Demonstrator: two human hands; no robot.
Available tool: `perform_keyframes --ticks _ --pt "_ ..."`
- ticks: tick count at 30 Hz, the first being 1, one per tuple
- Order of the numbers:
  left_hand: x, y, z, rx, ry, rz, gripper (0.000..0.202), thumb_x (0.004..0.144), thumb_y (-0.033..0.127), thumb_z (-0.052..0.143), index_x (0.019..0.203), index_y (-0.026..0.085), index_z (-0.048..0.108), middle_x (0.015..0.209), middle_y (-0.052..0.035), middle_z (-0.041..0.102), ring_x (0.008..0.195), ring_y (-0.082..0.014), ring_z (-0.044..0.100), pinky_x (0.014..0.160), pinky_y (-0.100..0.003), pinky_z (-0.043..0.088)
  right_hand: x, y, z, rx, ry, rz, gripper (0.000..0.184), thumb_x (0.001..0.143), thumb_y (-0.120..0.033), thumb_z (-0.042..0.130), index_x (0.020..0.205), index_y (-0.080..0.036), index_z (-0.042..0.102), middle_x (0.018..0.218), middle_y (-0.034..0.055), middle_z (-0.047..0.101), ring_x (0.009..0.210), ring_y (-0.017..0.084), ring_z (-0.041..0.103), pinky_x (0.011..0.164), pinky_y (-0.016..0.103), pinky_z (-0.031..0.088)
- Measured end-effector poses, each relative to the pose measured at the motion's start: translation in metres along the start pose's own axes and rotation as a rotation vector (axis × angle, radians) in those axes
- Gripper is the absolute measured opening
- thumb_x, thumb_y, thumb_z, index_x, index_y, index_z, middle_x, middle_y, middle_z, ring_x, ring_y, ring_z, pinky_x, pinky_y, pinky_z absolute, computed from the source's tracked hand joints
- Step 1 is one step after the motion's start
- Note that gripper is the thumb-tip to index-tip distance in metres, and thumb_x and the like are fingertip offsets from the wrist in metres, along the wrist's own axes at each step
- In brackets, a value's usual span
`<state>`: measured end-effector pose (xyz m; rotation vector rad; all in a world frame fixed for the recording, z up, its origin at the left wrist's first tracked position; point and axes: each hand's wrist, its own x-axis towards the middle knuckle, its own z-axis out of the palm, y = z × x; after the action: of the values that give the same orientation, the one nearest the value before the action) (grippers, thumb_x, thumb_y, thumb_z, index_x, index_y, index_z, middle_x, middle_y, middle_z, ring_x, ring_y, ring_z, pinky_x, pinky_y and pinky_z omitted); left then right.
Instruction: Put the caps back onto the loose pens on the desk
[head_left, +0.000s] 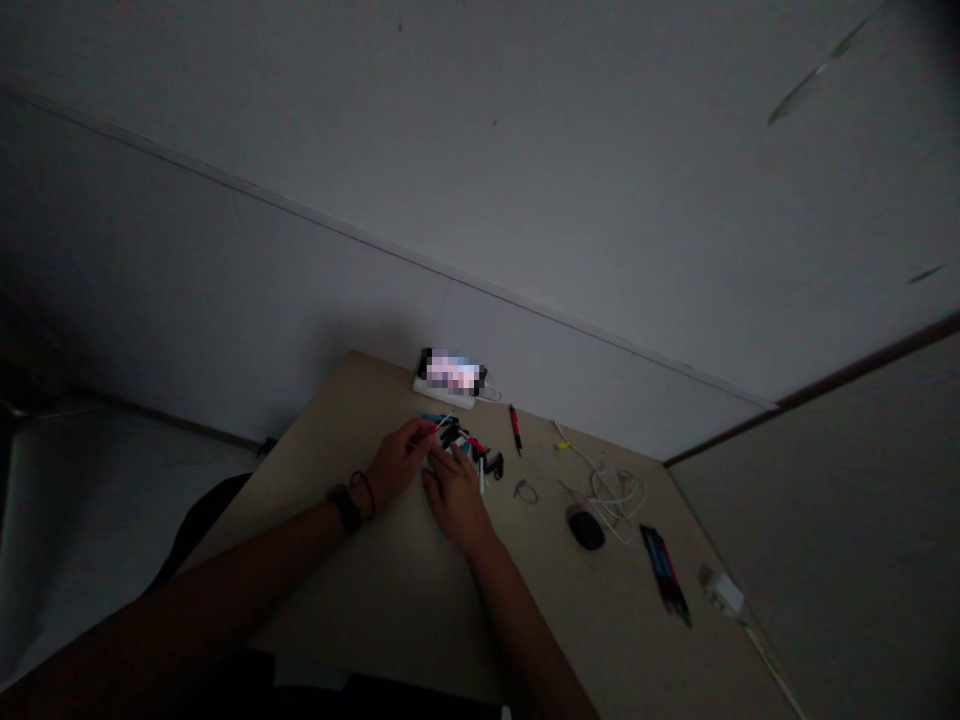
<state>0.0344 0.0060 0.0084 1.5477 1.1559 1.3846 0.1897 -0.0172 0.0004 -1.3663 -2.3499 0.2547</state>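
Note:
My left hand (401,462) is closed, its fingertips pinching a thin white stick (445,420) with red near the grip, which looks like a pen part. Close beside it, my right hand (459,500) rests low over the table with its fingers apart. Its fingertips reach the edge of a pile of pens and pen parts (480,447) in black, red, white and blue. A blue piece (435,417) lies just beyond my left fingertips. Dim light and my fingers hide much of the pile.
A phone (452,371) with a lit screen leans on a white block (442,394) by the wall. Rightward lie a red-and-black pen (515,429), a small cable loop (526,491), a mouse (586,529), tangled white cable (619,495), a row of pens (664,575) and a white plug (724,590).

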Motion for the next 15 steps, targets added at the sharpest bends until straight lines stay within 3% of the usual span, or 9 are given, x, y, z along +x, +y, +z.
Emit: perform_keyframes --ticks 5,9,15 --pt "-0.0008 0.0016 0.0001 0.003 -0.007 -0.005 0.023 0.092 0.034 0.054 0.105 0.018 0.065 0.097 -0.0061 0.073 0.088 -0.0194 0.068 0.082 -0.033 0.054 0.0039 0.001 -0.0021 0.066 0.006 -0.061 0.036 0.093 -0.016 0.05 0.122 -0.023 0.07 0.13 0.0063 0.068 0.132 0.027 0.048 0.111 0.049 0.04" --pt "-0.0007 -0.0003 0.001 -0.009 -0.003 0.002 0.025 0.092 0.036 0.054 0.106 0.018 0.065 0.097 -0.0062 0.073 0.087 -0.0197 0.068 0.081 -0.033 0.054 0.0065 0.0016 -0.005 0.111 0.0 -0.068 0.032 0.091 -0.011 0.051 0.105 -0.024 0.077 0.11 0.0059 0.074 0.111 0.026 0.058 0.099 0.043 0.047" --pt "-0.0003 0.0013 0.0011 -0.019 0.004 0.004 0.024 0.093 0.035 0.054 0.105 0.018 0.065 0.095 -0.0062 0.073 0.086 -0.0192 0.068 0.081 -0.032 0.054 0.0064 0.0025 -0.0055 0.104 0.042 -0.01 0.03 0.088 -0.009 0.054 0.098 -0.025 0.078 0.099 0.0068 0.071 0.101 0.026 0.058 0.092 0.042 0.048"
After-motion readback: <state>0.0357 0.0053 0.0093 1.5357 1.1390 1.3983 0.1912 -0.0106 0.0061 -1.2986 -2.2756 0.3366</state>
